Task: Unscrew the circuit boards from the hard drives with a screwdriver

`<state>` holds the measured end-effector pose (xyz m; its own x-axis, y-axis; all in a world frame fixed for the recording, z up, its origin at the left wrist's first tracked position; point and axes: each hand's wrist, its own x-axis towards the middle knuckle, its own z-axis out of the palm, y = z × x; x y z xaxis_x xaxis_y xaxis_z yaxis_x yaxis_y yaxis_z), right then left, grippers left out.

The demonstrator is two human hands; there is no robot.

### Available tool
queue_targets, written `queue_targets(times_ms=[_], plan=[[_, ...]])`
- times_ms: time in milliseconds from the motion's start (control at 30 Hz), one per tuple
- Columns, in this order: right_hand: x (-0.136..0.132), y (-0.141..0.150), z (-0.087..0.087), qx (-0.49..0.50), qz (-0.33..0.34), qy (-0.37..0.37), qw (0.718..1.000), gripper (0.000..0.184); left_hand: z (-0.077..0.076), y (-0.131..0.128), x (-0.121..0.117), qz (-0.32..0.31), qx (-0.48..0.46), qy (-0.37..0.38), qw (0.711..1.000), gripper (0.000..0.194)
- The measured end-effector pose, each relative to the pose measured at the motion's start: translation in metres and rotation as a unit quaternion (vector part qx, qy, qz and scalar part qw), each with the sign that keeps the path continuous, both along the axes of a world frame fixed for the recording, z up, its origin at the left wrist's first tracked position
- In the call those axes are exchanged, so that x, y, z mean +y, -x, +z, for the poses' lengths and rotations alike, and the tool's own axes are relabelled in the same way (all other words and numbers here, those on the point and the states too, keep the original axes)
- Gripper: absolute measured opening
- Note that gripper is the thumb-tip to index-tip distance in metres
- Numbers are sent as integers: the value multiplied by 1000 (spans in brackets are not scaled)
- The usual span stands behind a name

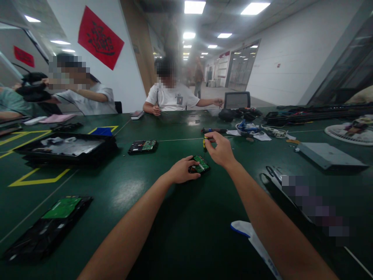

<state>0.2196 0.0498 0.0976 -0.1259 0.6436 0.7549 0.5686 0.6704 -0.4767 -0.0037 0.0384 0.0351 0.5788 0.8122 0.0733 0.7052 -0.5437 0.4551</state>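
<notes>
A small hard drive [200, 165] with a green circuit board facing up lies on the dark green table [180, 225] ahead of me. My left hand [183, 170] is closed on the drive's left side, pressing it to the table. My right hand [222, 148] hovers just above and to the right of the drive, with its fingers pinched round a small yellow-and-black screwdriver [204, 143] that stands upright over the board's far edge.
Another hard drive [142, 146] lies further left, and a third [52, 225] sits near the front left. A black tray [65, 149] stands at the left. Cables and tools [262, 132] clutter the right. A grey box [329, 154] is there too. Two people sit across the table.
</notes>
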Motion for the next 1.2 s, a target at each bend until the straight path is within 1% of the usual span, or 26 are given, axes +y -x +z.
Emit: queue_targets(times_ms=[67, 200, 300, 400, 500, 667, 833, 900, 1067, 1200], plan=[[0, 0, 1, -9, 1, 2, 1000, 14, 0, 0, 0, 1, -1, 0, 1000, 73], [0, -1, 1, -46, -24, -22, 998, 16, 0, 0, 0, -2, -2, -3, 1000, 72], [0, 0, 1, -36, -28, -26, 999, 15, 1, -1, -1, 0, -1, -4, 1000, 73], [-1, 0, 2, -20, -15, -7, 1000, 14, 3, -1, -2, -3, 3, -2, 1000, 73], [0, -1, 5, -24, 2, 12, 1000, 15, 5, -1, -2, -6, 1, -5, 1000, 72], [0, -6, 11, -67, 1, 9, 998, 13, 3, -1, -1, -10, 4, -6, 1000, 71], [-5, -5, 15, -57, 14, 28, 998, 9, 2, -1, -1, -8, 1, -7, 1000, 70], [-5, -3, 14, -61, 0, 26, 998, 10, 2, -1, -1, -8, -2, -7, 1000, 70], [-3, 2, 4, -55, -64, -14, 996, 15, 0, -1, 0, -5, 4, -11, 1000, 72], [1, 2, -3, -39, -47, -18, 998, 13, -1, 0, 1, -7, 2, -8, 1000, 71]])
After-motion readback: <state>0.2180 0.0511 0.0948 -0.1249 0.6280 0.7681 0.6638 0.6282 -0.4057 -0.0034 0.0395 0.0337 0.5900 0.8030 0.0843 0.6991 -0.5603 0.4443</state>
